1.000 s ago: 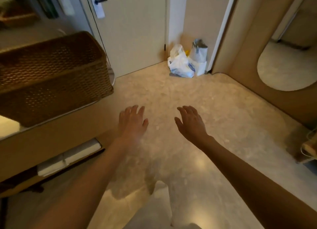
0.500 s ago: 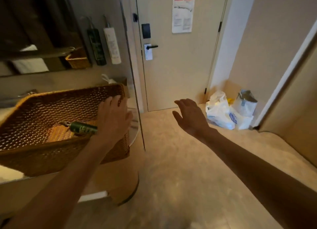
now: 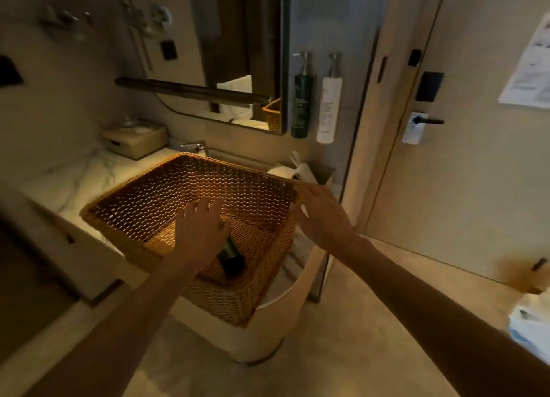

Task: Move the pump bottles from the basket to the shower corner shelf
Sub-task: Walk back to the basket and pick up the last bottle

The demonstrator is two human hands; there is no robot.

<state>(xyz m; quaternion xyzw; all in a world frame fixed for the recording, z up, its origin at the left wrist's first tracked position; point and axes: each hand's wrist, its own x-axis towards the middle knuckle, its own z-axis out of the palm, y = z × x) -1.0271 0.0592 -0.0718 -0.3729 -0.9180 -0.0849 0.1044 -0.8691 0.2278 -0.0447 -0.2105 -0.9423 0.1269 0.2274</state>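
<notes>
A brown wicker basket (image 3: 148, 194) stands on the marble vanity counter. Inside it a dark green pump bottle (image 3: 231, 259) lies on its side, its upper part hidden under my left hand (image 3: 201, 230). That hand hovers inside the basket just above the bottle with its fingers spread. My right hand (image 3: 321, 215) is open at the basket's right rim, fingers near the far right corner. The shower corner shelf is out of view.
A dark green bottle (image 3: 301, 104) and a white bottle (image 3: 329, 110) hang on the wall beside the mirror (image 3: 238, 54). A tissue box (image 3: 134, 140) sits at the counter's back left. A door (image 3: 464, 158) with a handle stands to the right. Bags (image 3: 529, 328) lie on the floor.
The view swung left from the floor to the vanity. My left hand went down into the basket over the green bottle, and my right hand came to the basket's right rim.
</notes>
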